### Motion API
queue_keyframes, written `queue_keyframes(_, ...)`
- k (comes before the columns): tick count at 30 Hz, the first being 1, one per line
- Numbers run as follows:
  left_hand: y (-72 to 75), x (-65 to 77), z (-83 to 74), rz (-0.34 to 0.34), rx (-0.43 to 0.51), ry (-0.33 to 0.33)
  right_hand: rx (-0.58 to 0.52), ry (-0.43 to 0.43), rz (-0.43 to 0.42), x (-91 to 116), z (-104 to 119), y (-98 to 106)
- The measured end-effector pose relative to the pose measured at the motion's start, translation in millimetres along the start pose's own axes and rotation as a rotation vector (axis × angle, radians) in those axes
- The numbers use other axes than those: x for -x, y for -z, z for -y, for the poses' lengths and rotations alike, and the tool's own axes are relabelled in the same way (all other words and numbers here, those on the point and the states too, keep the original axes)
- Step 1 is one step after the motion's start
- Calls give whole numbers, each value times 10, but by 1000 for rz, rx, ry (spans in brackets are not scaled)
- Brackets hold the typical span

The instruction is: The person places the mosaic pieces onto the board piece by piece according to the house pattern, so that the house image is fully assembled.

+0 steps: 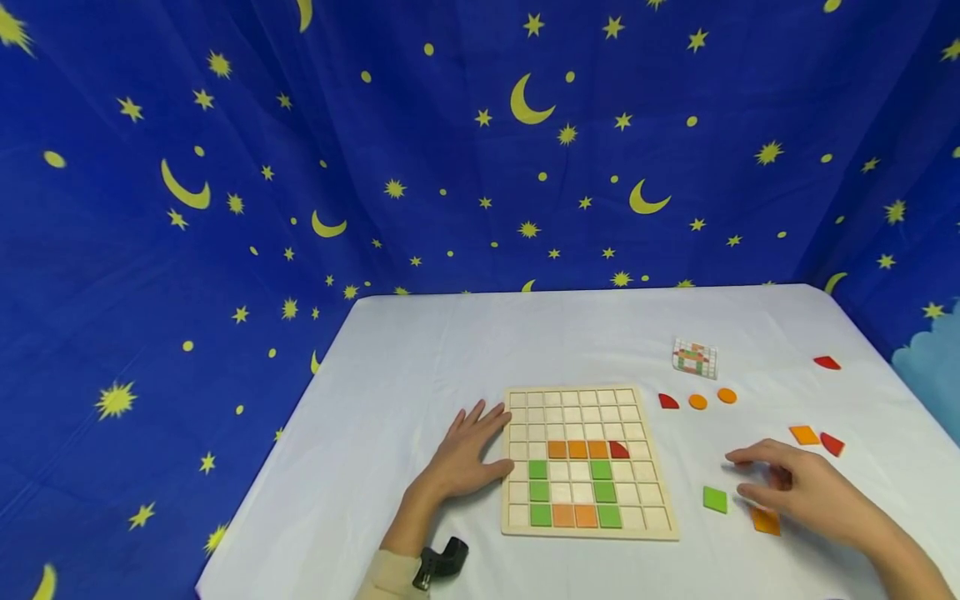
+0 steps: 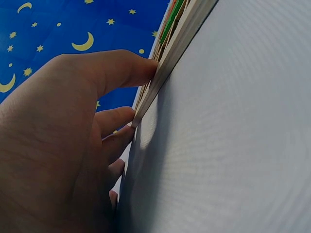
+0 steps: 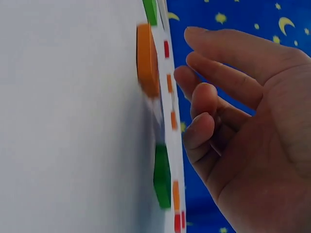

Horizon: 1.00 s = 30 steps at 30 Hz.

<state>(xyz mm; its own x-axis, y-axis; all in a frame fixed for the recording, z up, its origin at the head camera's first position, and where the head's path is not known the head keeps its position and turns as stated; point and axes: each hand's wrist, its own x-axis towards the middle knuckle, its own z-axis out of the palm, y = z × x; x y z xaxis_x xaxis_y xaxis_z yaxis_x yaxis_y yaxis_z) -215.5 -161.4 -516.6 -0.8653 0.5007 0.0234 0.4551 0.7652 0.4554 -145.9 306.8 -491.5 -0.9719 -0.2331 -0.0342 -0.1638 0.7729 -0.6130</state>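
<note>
A wooden grid board lies on the table, with orange square tiles, green square tiles and one red quarter-circle tile in its cells. My left hand rests against the board's left edge, thumb and fingertips touching the rim. To the right of the board my right hand hovers with loosely bent fingers and holds nothing. Close to it lie a loose green tile and an orange tile. The right wrist view shows another green tile below the fingers.
A small pattern card lies behind two orange round tiles. Red quarter-circle pieces and an orange square are scattered at the right. A blue curtain with stars and moons surrounds the white-covered table.
</note>
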Motion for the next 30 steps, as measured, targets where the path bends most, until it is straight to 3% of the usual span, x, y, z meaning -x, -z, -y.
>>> queue_keyframes(5,14,3,-16,-2,7,0,-5,-7,-3,103,-100,49)
queue_keyframes(15,9,-1,-26,0,11,1,-92,40,218,241,-252,61)
queue_keyframes(19,3,-6,-31,7,11,-6,-59,76,234,234,-265,47)
queue_keyframes(25,18,0,-10,6,-3,-7,25,-7,239,213,-201,20)
queue_keyframes(30,12,7,3,2,-6,-9,45,23,225,211,-213,12)
